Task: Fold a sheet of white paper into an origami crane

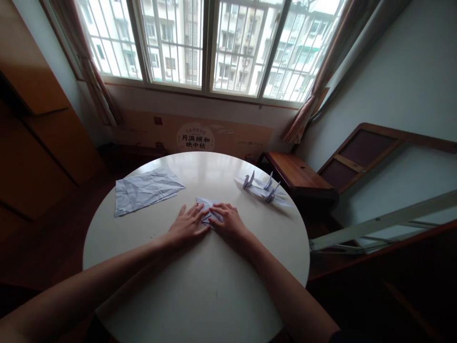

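Observation:
A small folded piece of white paper [206, 202] lies on the round white table [214, 290], partly covered by my fingers. My left hand [188, 223] rests on its left side, fingers spread and laid flat. From the right, my right hand [228, 220] presses on the paper with its fingers stretched out, their tips close to those of the left. To the left lie creased sheets of paper [146, 190], one over another. Several folded paper cranes [264, 187] stand together on the right part of the table.
A wooden bench or low cabinet [300, 169] stands behind the table on the right, with a wooden-framed panel [360, 152] beyond it. Barred windows [205, 47] and curtains [94, 81] are at the back. Wooden cabinets [39, 128] line the left.

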{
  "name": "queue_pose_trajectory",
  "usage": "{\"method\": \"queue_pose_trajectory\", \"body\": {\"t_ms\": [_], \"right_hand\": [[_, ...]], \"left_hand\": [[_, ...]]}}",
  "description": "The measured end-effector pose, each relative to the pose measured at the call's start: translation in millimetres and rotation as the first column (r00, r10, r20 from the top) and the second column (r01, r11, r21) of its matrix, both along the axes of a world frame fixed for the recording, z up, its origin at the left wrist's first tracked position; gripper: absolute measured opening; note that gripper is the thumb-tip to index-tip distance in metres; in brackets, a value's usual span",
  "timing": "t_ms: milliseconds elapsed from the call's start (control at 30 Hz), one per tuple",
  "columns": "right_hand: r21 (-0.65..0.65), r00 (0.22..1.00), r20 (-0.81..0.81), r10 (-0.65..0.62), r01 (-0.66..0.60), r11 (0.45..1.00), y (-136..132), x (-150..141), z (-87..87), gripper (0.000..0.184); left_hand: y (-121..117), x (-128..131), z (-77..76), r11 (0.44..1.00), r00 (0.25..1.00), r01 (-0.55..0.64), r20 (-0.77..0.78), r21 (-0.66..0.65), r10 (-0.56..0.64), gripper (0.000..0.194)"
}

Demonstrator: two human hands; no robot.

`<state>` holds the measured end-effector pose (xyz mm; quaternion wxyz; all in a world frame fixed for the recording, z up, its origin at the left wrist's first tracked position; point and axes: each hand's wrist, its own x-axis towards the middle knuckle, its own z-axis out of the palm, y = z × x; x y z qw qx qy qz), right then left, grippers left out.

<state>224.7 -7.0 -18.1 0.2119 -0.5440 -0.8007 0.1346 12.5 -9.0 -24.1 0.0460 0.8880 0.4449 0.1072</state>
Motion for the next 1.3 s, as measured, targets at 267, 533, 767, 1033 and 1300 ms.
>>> {"method": "queue_pose_trajectory", "body": {"t_ms": [267,533,767,1033,1300], "right_hand": [[0.012,0.997,-0.068,-0.044,0.045,0.999,8.1,-2.2,0.2,0.032],[0.018,0.998,-0.068,-0.006,0.007,1.000,18.4,5.1,10.1,0.025],[0.041,0.997,-0.050,0.062,-0.060,0.997,21.3,10.7,13.9,0.019],[0.015,0.998,-0.041,0.057,-0.056,0.998,24.4,11.0,11.5,0.025],[0.013,0.998,-0.034,0.047,-0.046,0.999,27.0,11.5,9.7,0.026]], "left_hand": [[0.5,-1.0,-3.7,1.000,1.000,0.010,-0.009,0.015,-0.010,0.055],[5.7,-1.0,-11.4,0.997,1.000,0.028,0.008,0.067,-0.029,0.058],[9.8,2.5,-11.7,0.999,1.000,0.008,-0.008,0.052,-0.008,0.060],[9.6,3.1,-13.3,0.999,1.000,0.002,-0.017,0.049,-0.001,0.063],[10.7,4.6,-9.5,1.000,0.999,0.000,-0.046,0.018,0.001,0.064]]}}
